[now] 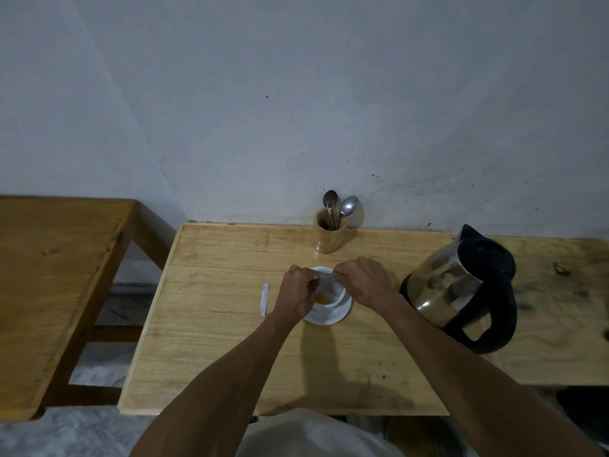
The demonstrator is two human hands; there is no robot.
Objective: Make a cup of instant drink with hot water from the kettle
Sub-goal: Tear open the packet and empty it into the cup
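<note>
Where the pale wooden bench (230,341) fills the middle of the head view against a grey wall (296,94), a darker wooden table (49,275) stands apart at its nine o'clock side. At the bench's three o'clock sits the steel kettle (461,285) with black handle and lid, upright, its spout toward twelve o'clock. Both bare forearms reach in from six o'clock and meet over the cup. The white cup (324,291) rests on a white saucer (333,316) near the bench's centre, just at the kettle's nine o'clock, and orange powder or liquid lies in its bottom. At the cup's twelve o'clock, touching the wall edge of the bench, a wooden holder (329,235) carries two metal spoons (346,207) standing bowl-up. The left hand (296,291) is curled, fingers pressed together at the cup's nine o'clock rim; the right hand (361,280) is likewise curled at the cup's one o'clock. Between them, above the cup, they pinch something thin and pale, perhaps a sachet (329,278), though blur hides its form. A small white strip (264,299) lies flat on the bench at the left hand's nine o'clock, just beside the wrist.
</note>
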